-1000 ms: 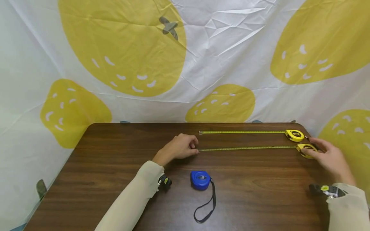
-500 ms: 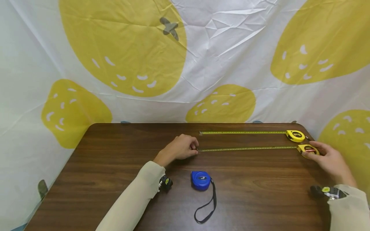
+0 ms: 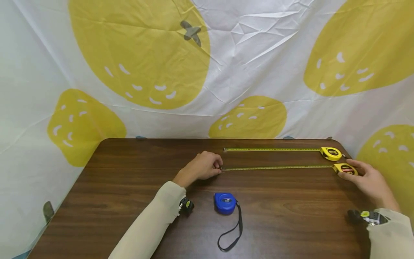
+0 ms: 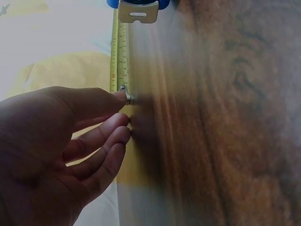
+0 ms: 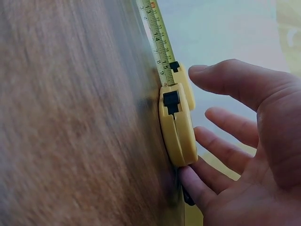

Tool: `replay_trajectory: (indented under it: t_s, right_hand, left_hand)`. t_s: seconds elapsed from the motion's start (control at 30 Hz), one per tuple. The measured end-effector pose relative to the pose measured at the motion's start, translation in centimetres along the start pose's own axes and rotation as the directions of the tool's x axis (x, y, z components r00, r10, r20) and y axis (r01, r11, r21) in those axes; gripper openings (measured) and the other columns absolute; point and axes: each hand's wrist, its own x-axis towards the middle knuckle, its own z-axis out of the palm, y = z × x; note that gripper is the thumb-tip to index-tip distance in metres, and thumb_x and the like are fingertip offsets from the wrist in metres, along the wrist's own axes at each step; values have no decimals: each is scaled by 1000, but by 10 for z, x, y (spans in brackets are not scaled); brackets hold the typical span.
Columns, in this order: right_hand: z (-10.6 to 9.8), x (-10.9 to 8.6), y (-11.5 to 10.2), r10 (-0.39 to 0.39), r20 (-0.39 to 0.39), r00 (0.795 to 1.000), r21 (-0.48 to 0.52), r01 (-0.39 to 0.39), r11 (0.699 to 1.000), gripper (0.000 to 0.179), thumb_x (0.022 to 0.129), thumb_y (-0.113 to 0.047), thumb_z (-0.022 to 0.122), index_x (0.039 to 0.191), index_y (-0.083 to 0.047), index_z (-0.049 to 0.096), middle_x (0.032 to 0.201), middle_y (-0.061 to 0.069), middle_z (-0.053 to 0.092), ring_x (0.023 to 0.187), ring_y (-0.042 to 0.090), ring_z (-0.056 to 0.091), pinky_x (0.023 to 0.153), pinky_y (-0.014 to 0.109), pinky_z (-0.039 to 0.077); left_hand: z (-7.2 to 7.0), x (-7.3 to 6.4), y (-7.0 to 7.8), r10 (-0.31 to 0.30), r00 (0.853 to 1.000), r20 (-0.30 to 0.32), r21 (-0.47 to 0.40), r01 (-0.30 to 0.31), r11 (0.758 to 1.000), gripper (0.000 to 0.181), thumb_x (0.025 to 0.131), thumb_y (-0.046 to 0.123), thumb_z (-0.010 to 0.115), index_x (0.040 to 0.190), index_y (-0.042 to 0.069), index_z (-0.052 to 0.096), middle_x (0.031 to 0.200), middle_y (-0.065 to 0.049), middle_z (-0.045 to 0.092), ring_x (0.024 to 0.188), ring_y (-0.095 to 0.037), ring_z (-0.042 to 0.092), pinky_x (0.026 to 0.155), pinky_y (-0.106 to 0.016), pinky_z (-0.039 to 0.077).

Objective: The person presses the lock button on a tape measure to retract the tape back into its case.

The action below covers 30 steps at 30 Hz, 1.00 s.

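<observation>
Three tapes [image 3: 331,154] [image 3: 346,169] [image 3: 225,203], by my count two yellow and one blue, with two blades [image 3: 271,149] [image 3: 275,167] out, both on the yellows, plus one full strap loop [image 3: 240,221] on the blue. Then there's one left grip [image 3: 201,166] and one right grip [image 3: 370,178], both bare hands, two sleeves [image 3: 148,223] [image 3: 389,235], two wrist cams [image 3: 186,206] [image 3: 368,217], one desk [image 3: 281,216] and one cloth [image 3: 233,68] with five yellow fruit prints [image 3: 139,54] [image 3: 359,46] [image 3: 85,127] [image 3: 249,118] [image 3: 392,138]

A white cloth [image 3: 255,68] (creased, yellow-patterned) hangs behind a brown table [image 3: 291,201].
</observation>
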Motion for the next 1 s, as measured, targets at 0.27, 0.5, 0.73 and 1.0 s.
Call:
replay_trajectory:
  t_s: [0.27,0.5,0.73,1.0]
  right_hand:
    - [1,3,-2,14,38,999,7,-14,1000,78,109,-34,71,160,14,38,152,49,43,128,60,49,77,23,38]
    - [2,4,0,-18,16,1000,29,18,999,78,106,-33,78,159,11,43,144,29,58,107,2,54,74,14,39]
    - [5,5,2,-48,-6,999,66,48,997,77,102,-28,83,155,12,46,140,17,65,98,-21,42,74,7,39]
    - [6,7,2,-123,23,992,147,118,982,56,96,-13,87,141,6,59,113,-48,50,96,-22,53,76,8,46]
  left_hand:
    - [0,-1,-2,-2,1000,-8,-7,2,1000,17,101,17,82,116,9,79,100,2,76,94,-14,71,90,-34,59]
    - [1,-3,-6,-23,1000,-14,-52,22,998,17,101,15,82,116,8,79,101,2,76,93,-11,70,87,-30,59]
    - [-3,-8,-10,-30,999,-30,-107,27,994,15,100,13,82,113,6,80,100,0,77,90,-11,70,85,-27,58]
    - [-4,-15,-19,-54,997,-47,-145,47,988,14,98,13,84,111,7,81,97,2,77,87,-8,69,83,-25,58]
